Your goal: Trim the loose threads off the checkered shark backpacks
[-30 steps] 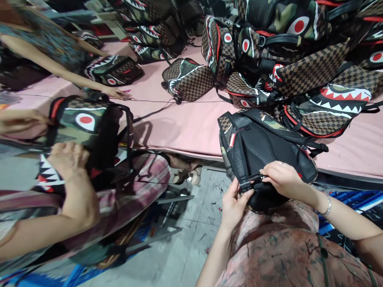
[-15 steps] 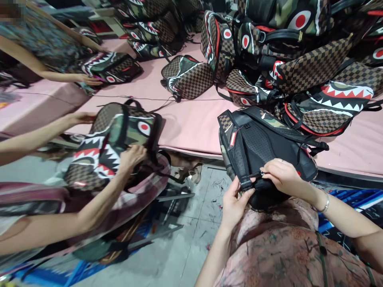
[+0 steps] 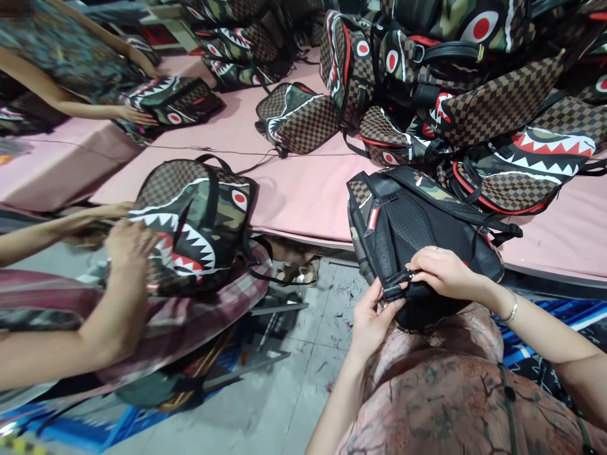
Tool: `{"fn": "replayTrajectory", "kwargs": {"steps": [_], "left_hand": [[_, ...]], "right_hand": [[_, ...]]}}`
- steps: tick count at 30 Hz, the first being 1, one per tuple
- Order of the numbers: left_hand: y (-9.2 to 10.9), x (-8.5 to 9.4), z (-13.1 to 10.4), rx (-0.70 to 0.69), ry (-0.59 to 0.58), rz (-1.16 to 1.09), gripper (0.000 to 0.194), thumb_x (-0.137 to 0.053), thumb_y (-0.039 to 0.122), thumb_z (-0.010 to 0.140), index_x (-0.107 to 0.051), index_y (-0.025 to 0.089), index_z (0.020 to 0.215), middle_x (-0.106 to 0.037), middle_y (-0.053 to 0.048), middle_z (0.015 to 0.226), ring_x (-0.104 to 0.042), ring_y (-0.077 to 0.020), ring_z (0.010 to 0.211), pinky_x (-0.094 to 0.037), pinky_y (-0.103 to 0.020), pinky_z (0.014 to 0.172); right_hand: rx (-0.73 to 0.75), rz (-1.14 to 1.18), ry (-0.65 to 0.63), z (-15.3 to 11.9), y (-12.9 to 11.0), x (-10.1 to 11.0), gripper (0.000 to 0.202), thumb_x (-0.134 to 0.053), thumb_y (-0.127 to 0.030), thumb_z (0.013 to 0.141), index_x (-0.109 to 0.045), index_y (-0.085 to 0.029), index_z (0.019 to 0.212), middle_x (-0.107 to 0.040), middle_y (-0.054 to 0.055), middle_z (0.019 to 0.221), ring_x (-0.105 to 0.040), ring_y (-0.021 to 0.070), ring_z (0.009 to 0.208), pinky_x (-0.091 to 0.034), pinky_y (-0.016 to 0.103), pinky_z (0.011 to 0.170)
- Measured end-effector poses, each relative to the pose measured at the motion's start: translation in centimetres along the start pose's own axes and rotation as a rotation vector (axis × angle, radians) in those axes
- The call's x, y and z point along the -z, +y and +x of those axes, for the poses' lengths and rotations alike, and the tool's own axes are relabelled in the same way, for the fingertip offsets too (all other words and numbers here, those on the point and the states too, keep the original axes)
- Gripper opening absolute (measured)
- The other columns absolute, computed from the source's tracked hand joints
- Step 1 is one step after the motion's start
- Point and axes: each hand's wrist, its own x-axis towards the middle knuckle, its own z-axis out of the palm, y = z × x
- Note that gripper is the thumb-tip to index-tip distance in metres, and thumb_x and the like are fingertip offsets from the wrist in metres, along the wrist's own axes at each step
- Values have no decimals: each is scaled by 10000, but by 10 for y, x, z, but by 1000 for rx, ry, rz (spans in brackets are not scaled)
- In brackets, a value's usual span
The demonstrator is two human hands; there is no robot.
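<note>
Pink worktop (image 3: 303,208) spread ahead of left hand (image 3: 372,319) and right hand (image 3: 441,272); other bags (image 3: 412,76) heaped beyond. Its near edge extended leftward, grey floor (image 3: 303,335) opening below. Backpack (image 3: 427,227) overhung that edge directly before hands, back panel up, contents hidden. Left pinched a strap (image 3: 392,291); right gripped a small dark piece beside it.

Matt, finely dimpled black backpack padding (image 3: 406,216)

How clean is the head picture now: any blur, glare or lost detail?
Head view: left hand and right hand look fairly sharp; low on the held backpack, black fabric sinks into darkness, hiding detail; the nearer co-worker's hand at picture left looks blurred; the pink tabletop shows no harsh glare.
</note>
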Motion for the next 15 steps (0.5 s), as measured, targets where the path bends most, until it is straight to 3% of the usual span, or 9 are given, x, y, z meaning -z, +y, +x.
{"fn": "replayTrajectory", "kwargs": {"steps": [12,15], "left_hand": [[-3,1,0,6,-11,-17,475,-692,199,664,-583,187,1126,-643,-53,1100,-577,-214,1030,-420,-329,944],[-3,2,-1,21,5,-42,463,-700,201,658,-589,173,1106,-656,-66,1066,-585,-215,1014,-423,-333,939]], "right_hand": [[25,-32,6,1,-4,-6,199,-400,-255,909,-572,-162,871,-615,58,811,-546,164,789,-430,290,741],[4,21,68,0,-5,-9,188,-409,-231,897,-576,-168,837,-618,54,788,-547,161,772,-426,293,738]]}}
